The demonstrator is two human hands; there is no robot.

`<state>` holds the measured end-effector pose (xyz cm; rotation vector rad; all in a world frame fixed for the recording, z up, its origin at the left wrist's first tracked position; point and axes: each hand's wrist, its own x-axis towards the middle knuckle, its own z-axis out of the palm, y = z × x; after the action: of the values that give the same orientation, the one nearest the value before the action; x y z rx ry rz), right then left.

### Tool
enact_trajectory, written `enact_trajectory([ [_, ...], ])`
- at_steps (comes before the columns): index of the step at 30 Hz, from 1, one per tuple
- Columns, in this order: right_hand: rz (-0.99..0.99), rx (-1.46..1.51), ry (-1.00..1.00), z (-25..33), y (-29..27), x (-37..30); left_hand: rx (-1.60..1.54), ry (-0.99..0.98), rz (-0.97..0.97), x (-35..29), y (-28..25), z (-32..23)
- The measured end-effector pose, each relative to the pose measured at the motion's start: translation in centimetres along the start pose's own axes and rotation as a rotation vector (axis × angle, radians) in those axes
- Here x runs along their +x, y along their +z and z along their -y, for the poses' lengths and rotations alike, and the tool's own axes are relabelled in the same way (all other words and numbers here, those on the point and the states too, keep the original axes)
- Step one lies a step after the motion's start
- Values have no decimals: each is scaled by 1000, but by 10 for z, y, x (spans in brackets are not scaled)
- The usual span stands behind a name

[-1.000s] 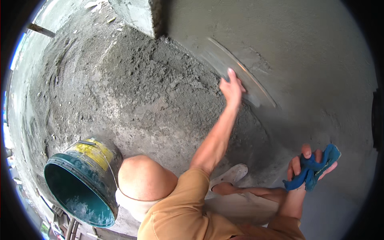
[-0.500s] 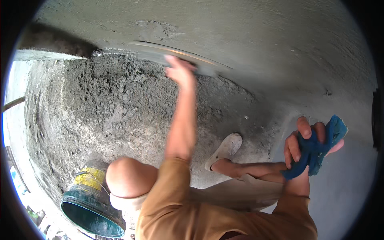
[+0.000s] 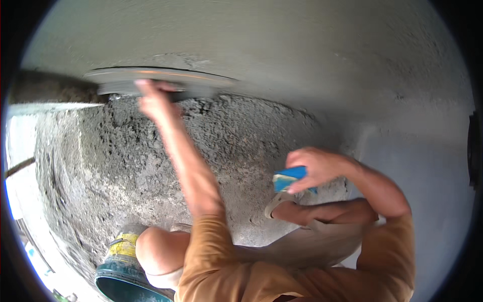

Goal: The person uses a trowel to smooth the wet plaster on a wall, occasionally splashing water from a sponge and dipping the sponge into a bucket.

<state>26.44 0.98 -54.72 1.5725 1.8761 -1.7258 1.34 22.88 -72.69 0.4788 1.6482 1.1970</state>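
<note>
My left hand (image 3: pixel 157 103) is closed around the handle of a long metal plastering trowel (image 3: pixel 201 79), smeared by motion. Its long blade lies along the bottom of the smooth grey plastered wall (image 3: pixel 282 45), just above the rough floor, its left end near a dark recess. My right hand (image 3: pixel 319 166) grips a blue sponge (image 3: pixel 291 177) with a pale yellowish patch. It is held in the air over the floor, above my shoe (image 3: pixel 279 202) and apart from the wall.
Rough, crumbly grey mortar covers the floor (image 3: pixel 166 161) below the wall. A green bucket (image 3: pixel 123 272) with a yellow band lies tipped by my left knee (image 3: pixel 161 249). A ledge (image 3: pixel 60 108) juts out at far left, and a smooth grey surface (image 3: pixel 422 201) is at right.
My left hand has swept left along the wall's base with the trowel. My right hand has turned and moved left and inward, still holding the sponge. The view has shifted a little.
</note>
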Motion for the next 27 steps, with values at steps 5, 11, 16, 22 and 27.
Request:
enact_trajectory([
  [5,-506,-41,-338,59,-36,61,-537,129,216,65,-42,-20],
  [11,-962,-304,93,-1,-44,-39,-581,131,206,73,-36,15],
  [16,-1039,130,276,-31,1,-122,-449,158,175,45,-17,32],
  [22,-790,701,286,-70,8,-131,-393,7,264,-99,83,149],
  [27,-298,195,199,-159,10,-114,-782,-313,435,-232,145,165],
])
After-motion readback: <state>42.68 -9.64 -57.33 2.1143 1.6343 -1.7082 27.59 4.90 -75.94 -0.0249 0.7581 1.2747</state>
